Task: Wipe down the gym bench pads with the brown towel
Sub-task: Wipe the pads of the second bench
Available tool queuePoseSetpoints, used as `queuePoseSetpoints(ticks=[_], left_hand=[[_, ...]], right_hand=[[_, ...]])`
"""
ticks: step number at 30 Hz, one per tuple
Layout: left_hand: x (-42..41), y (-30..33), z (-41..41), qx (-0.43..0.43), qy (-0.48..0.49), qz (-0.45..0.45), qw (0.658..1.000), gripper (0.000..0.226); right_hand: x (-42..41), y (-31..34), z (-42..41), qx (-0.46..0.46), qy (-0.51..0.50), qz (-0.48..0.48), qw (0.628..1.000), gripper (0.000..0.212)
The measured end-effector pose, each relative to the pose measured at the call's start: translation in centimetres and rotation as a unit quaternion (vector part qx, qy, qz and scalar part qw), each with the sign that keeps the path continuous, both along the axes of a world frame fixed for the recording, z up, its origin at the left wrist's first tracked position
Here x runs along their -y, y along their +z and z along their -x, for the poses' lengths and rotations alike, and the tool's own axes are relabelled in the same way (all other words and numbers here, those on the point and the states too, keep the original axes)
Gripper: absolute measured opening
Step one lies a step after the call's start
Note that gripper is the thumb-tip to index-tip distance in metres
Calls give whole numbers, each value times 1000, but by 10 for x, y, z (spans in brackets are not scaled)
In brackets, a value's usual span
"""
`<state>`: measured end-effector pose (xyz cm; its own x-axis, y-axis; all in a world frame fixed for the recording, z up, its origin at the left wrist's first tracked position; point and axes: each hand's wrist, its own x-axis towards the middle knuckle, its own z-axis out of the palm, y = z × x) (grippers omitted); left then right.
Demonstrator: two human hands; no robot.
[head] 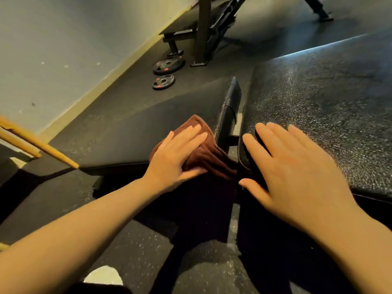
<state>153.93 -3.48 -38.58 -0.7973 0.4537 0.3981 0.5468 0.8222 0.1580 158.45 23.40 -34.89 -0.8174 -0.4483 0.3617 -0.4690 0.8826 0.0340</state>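
Your left hand [176, 154] lies flat with fingers spread on the brown towel [203, 151], pressing it on the left pad [118, 132] by the gap. Your right hand [292, 175] rests flat and spread on the edge of the right pad [328, 115], holding nothing. Keep the towel flat and push in long strokes toward 9 o'clock. Part of the towel hangs into the gap, so it may snag there. Two weight plates [168, 65] sit on the floor at 11 o'clock, well away.

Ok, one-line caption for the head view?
Left hand presses brown towel on bench pad; right hand flat beside it.
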Motion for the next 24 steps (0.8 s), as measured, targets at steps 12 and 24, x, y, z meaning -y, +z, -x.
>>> queuePoseSetpoints(ticks=[12, 24], left_hand=[[-26, 15, 15, 22, -86, 45, 995, 74], [64, -12, 46, -55, -253, 75, 963, 76]], right_hand=[[52, 20, -5, 1, -63, 77, 995, 46], [138, 10, 6, -8, -56, 150, 987, 53]])
